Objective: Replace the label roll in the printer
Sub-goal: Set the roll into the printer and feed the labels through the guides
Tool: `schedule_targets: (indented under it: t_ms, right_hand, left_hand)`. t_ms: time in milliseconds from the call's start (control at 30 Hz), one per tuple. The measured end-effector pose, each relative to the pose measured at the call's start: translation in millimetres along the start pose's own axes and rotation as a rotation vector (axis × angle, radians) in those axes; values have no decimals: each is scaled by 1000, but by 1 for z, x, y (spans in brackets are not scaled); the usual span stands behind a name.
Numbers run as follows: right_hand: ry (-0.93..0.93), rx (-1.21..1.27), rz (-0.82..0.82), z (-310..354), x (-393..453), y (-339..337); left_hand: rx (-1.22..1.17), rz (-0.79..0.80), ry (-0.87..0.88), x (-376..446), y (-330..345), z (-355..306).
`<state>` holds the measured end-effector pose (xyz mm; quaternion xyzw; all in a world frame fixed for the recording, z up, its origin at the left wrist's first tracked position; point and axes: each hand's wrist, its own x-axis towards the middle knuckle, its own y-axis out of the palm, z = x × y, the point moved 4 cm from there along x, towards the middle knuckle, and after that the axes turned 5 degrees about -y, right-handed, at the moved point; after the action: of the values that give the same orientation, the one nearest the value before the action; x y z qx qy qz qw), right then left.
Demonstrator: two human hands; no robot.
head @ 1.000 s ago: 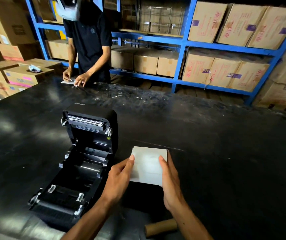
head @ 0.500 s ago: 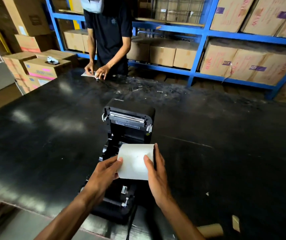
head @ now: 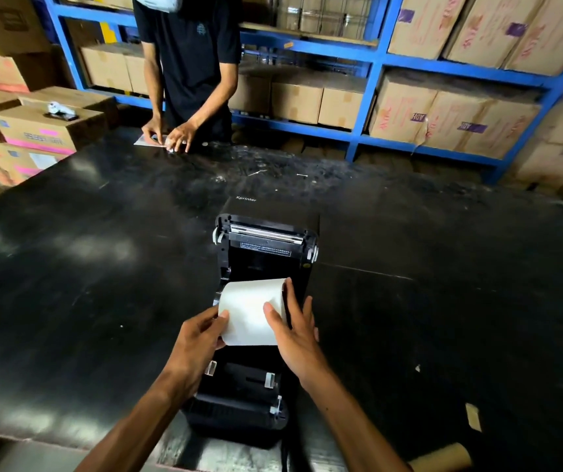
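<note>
**2 hands on the roll over the open printer**

The left hand and right hand clasp the white label roll from either side, holding it at the open bay of the black printer. The lid stands raised behind. On the black table, an empty cardboard core lies near right. Across it, another person presses a paper. Blue shelves behind hold cardboard boxes.

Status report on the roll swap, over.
Left hand and right hand both gripping label roll. Roll over open printer bay, not visibly seated. Nothing blocking the bay.
</note>
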<state>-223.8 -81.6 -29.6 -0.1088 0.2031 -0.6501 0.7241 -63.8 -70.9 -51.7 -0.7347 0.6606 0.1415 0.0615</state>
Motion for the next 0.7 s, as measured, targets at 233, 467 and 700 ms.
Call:
schedule_targets:
  t_ms: [233,467,700]
  right_hand:
    - [30,-65,70,1,11,2]
    - [20,-105,131,-14,19,-3]
    - [-21,-149,185,-27,17,-2]
  left_hand:
    - [-20,-15,29,7,-6,4]
    - [11,-8,49,11,-4,3]
    - [316,-158,33,5,-10,18]
